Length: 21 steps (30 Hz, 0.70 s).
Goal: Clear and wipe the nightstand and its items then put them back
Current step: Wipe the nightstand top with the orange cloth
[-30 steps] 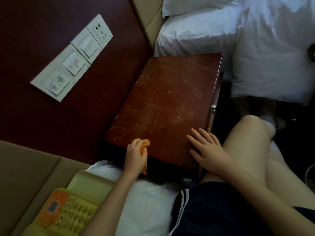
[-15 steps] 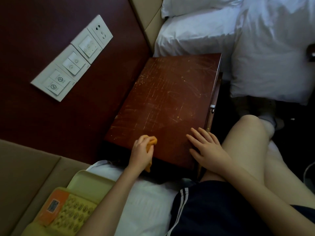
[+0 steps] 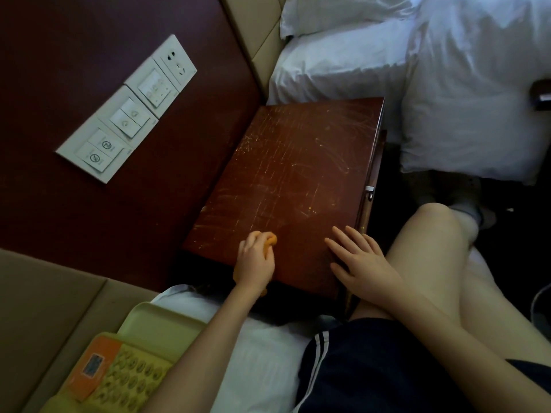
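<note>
The worktop (image 3: 298, 174) is cleared; the left hand (image 3: 255, 263) grips a cloth (image 3: 270, 239), wiping its near edge, while the right hand (image 3: 357, 257) lies flat, fingers apart. The phone (image 3: 119, 374) likely awaits return.

Shorts (image 3: 372, 368): dark navy, loose.
Stripes (image 3: 319, 348): two white bands down the shorts' left side.
Arms (image 3: 205, 341): bare along their whole visible length.
Legs (image 3: 432, 263): bare below the shorts' hem.
Left hand (image 3: 255, 262), right hand (image 3: 362, 263): bare.

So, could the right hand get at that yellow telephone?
Probably not easily: the right hand rests flat on the nightstand, and the left arm, holding the orange cloth, lies between it and the telephone.
</note>
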### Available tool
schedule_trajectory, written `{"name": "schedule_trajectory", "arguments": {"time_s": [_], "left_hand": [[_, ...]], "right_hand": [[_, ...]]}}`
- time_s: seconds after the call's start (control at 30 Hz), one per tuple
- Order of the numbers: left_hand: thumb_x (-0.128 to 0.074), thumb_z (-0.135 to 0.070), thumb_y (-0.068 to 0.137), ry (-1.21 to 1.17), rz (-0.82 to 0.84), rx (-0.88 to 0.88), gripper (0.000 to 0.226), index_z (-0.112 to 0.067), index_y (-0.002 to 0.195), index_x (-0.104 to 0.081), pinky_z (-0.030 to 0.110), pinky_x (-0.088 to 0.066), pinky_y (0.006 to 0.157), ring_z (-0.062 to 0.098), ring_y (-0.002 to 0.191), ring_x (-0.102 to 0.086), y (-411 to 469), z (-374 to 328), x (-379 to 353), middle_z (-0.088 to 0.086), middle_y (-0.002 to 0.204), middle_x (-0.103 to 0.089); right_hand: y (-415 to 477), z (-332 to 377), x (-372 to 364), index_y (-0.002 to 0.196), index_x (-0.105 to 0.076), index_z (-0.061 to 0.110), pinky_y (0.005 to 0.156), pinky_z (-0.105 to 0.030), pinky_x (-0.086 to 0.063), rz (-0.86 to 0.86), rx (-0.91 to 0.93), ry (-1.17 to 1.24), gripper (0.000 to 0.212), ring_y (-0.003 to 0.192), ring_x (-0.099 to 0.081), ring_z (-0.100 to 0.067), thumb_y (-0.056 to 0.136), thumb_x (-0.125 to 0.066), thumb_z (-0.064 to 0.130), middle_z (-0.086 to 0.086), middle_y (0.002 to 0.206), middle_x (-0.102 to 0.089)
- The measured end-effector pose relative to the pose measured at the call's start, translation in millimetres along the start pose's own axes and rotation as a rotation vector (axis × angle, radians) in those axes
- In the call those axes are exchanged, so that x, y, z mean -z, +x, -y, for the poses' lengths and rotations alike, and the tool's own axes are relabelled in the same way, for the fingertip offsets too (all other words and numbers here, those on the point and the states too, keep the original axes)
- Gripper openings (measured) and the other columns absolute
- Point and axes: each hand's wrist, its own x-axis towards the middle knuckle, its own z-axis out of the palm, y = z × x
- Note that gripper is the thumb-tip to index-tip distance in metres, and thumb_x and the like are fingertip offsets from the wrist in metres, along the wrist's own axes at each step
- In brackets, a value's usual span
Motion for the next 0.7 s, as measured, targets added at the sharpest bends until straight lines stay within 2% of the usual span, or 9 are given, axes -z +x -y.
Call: {"name": "schedule_trajectory", "arguments": {"time_s": [0.1,0.17,0.3,0.4,0.47,0.6,0.7], "left_hand": [[-0.05,-0.014,0.091,-0.037,0.101,-0.106,0.028,-0.023,0.117,-0.058,0.022,-0.032,0.087,0.008,0.104,-0.037,-11.3,9.2,4.1,-0.007,0.123,-0.048],[-0.051,-0.012,0.09,-0.029,0.07,-0.095,0.027,-0.021,0.113,-0.061,0.021,-0.033,0.086,0.008,0.102,-0.039,-13.1,21.6,10.9,-0.006,0.12,-0.051],[-0.05,-0.008,0.089,0.001,-0.138,0.15,0.025,-0.016,0.108,-0.064,0.023,-0.036,0.081,0.02,0.102,-0.049,1.9,33.3,19.0,0.002,0.119,-0.056],[-0.049,-0.008,0.089,-0.019,-0.183,0.251,0.023,-0.015,0.106,-0.063,0.024,-0.035,0.078,0.022,0.102,-0.049,13.5,22.3,14.3,0.002,0.12,-0.055],[-0.049,-0.01,0.09,-0.013,-0.148,0.203,0.023,-0.018,0.107,-0.062,0.023,-0.034,0.078,0.02,0.103,-0.047,15.7,13.3,9.2,0.0,0.121,-0.054],[-0.049,-0.014,0.091,-0.035,0.116,-0.063,0.027,-0.024,0.115,-0.059,0.024,-0.034,0.088,0.014,0.111,-0.041,9.3,13.1,8.9,-0.008,0.126,-0.048],[-0.052,-0.013,0.09,-0.079,0.224,-0.153,0.029,-0.023,0.115,-0.06,0.024,-0.033,0.092,0.011,0.111,-0.042,3.4,29.7,19.3,-0.008,0.122,-0.049]], "right_hand": [[0.7,-0.5,0.5,0.148,-0.017,0.031,0.112,-0.033,0.007,-0.008,-0.003,0.002,0.054,0.143,0.007,-0.015,0.097,-0.035,0.041,0.006,0.157,-0.004],[0.7,0.1,0.3,0.147,-0.018,0.031,0.113,-0.034,0.007,-0.007,-0.002,0.001,0.054,0.143,0.006,-0.015,0.097,-0.035,0.041,0.006,0.157,-0.004],[-0.1,0.9,-0.7,0.148,-0.017,0.031,0.112,-0.033,0.008,-0.002,0.005,-0.002,0.055,0.143,0.007,-0.015,0.097,-0.035,0.041,0.007,0.157,-0.003],[0.0,1.1,-0.1,0.148,-0.017,0.031,0.112,-0.033,0.008,-0.003,0.001,0.0,0.054,0.143,0.007,-0.015,0.097,-0.035,0.041,0.007,0.157,-0.003],[-0.3,1.1,0.8,0.148,-0.017,0.031,0.112,-0.032,0.009,-0.001,-0.002,0.003,0.054,0.143,0.007,-0.015,0.097,-0.035,0.041,0.006,0.157,-0.003],[-0.5,1.6,2.1,0.148,-0.017,0.031,0.112,-0.032,0.008,-0.004,0.002,0.001,0.054,0.143,0.007,-0.015,0.097,-0.035,0.039,0.006,0.157,-0.003],[-0.8,1.4,2.7,0.147,-0.018,0.031,0.112,-0.033,0.008,-0.003,-0.001,0.003,0.054,0.143,0.007,-0.015,0.097,-0.036,0.039,0.006,0.157,-0.003]]}}
